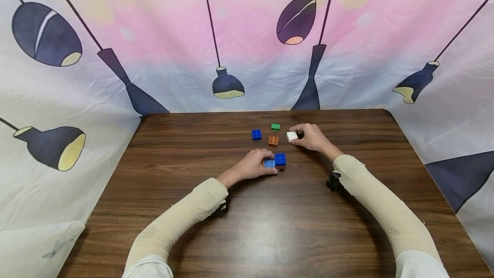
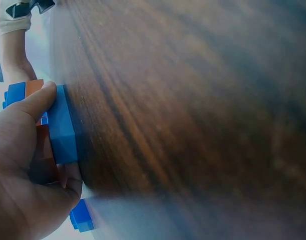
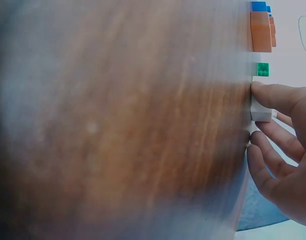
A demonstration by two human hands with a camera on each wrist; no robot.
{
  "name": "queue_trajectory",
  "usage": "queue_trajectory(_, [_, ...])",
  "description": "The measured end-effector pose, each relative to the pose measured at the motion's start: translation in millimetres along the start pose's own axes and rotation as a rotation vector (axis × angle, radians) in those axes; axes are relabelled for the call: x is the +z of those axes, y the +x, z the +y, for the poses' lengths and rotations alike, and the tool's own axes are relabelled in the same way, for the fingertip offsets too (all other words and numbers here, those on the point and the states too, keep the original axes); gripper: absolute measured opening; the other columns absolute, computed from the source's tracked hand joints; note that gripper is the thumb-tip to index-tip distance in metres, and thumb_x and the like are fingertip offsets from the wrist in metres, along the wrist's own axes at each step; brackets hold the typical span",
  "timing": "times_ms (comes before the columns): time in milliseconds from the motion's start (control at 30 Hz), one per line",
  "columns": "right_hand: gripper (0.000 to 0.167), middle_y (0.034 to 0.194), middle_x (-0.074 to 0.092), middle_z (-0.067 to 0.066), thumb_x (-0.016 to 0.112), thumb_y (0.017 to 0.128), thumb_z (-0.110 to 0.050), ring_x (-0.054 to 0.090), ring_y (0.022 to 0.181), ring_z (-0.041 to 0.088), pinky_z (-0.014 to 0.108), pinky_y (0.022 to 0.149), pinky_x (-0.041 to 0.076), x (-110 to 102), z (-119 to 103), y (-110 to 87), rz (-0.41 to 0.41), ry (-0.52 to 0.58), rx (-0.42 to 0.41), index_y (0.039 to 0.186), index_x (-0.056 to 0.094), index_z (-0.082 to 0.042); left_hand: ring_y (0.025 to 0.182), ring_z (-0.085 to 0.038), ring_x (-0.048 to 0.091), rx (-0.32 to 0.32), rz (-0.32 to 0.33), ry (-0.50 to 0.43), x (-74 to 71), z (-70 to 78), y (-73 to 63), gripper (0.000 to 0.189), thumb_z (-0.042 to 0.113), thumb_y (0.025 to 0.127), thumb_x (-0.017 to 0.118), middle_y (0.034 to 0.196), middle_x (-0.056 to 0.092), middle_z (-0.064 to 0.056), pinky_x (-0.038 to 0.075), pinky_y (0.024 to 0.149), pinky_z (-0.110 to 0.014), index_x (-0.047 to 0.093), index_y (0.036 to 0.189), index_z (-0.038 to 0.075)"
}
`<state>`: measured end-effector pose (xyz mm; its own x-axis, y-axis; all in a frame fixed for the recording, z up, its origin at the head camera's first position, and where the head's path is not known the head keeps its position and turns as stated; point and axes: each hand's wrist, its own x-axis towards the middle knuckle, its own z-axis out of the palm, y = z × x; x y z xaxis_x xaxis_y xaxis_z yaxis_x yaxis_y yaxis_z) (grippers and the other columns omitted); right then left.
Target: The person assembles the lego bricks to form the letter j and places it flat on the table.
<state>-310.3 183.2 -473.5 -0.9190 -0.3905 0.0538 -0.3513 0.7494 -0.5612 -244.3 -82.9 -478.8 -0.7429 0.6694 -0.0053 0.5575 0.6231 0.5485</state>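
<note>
My left hand (image 1: 252, 165) grips a small stack of toy building bricks, thumb on the near side and fingers on the far side. On top of the stack are a dark blue brick (image 1: 280, 158) and a light blue brick (image 1: 269, 164). The left wrist view shows an orange brick (image 2: 44, 156) in the middle layer and a long blue brick (image 2: 62, 127) at the bottom, close against the table. My right hand (image 1: 313, 137) pinches a white brick (image 1: 292, 136) between thumb and fingers, low over the table; its studs face up.
Between and beyond the hands lie an orange brick (image 1: 273, 141), a blue brick (image 1: 256, 134) and a green brick (image 1: 275, 127). The brown wooden table (image 1: 247, 226) ends at a printed cloth backdrop (image 1: 185, 55) with lamp pictures.
</note>
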Motion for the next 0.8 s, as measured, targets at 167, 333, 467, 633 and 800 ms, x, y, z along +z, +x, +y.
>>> queue_trajectory(167, [0.042, 0.120, 0.069, 0.019, 0.080, 0.091, -0.017, 0.065, 0.105, 0.033, 0.048, 0.086, 0.052, 0, 0, -2.2, 0.018, 0.000, 0.003, 0.129, 0.069, -0.003, 0.113, -0.021, 0.062, -0.003, -0.004, -0.001, 0.0, 0.4, -0.2, 0.048, 0.038, 0.094, 0.075, 0.127, 0.068, -0.009, 0.048, 0.100, -0.041, 0.067, 0.130, 0.007])
queue_trajectory(333, [0.039, 0.114, 0.071, 0.017, 0.080, 0.091, -0.019, 0.065, 0.102, 0.032, 0.049, 0.086, 0.052, -1, 2, -3.2, 0.038, 0.011, 0.019, 0.125, 0.070, -0.005, 0.116, -0.023, 0.062, -0.004, -0.003, 0.004, 0.0, 0.2, 0.0, 0.049, 0.038, 0.094, 0.075, 0.129, 0.068, -0.009, 0.047, 0.101, -0.042, 0.066, 0.131, 0.007])
queue_trajectory(467, [0.038, 0.112, 0.071, 0.016, 0.080, 0.091, -0.019, 0.066, 0.103, 0.033, 0.050, 0.087, 0.052, -3, 2, -5.1, 0.047, 0.023, 0.030, 0.125, 0.070, -0.006, 0.116, -0.022, 0.062, -0.010, -0.006, 0.006, 0.0, 0.0, -0.3, 0.048, 0.039, 0.094, 0.075, 0.129, 0.067, -0.008, 0.047, 0.101, -0.042, 0.066, 0.131, 0.008])
queue_trajectory(633, [0.040, 0.113, 0.072, 0.015, 0.081, 0.090, -0.022, 0.066, 0.104, 0.032, 0.049, 0.087, 0.053, -4, -2, -8.7, 0.059, 0.035, 0.018, 0.126, 0.070, -0.008, 0.114, -0.021, 0.062, -0.007, -0.004, 0.003, 0.2, -0.3, -0.2, 0.048, 0.039, 0.094, 0.075, 0.128, 0.068, -0.008, 0.047, 0.100, -0.042, 0.066, 0.130, 0.008])
queue_trajectory(800, [0.040, 0.115, 0.072, 0.014, 0.081, 0.091, -0.024, 0.067, 0.105, 0.032, 0.049, 0.086, 0.054, -5, -11, -14.4, 0.063, 0.055, -0.004, 0.126, 0.070, -0.009, 0.114, -0.022, 0.062, -0.002, 0.002, 0.002, -0.1, -0.2, -0.4, 0.048, 0.038, 0.094, 0.075, 0.128, 0.068, -0.008, 0.047, 0.100, -0.042, 0.066, 0.131, 0.008])
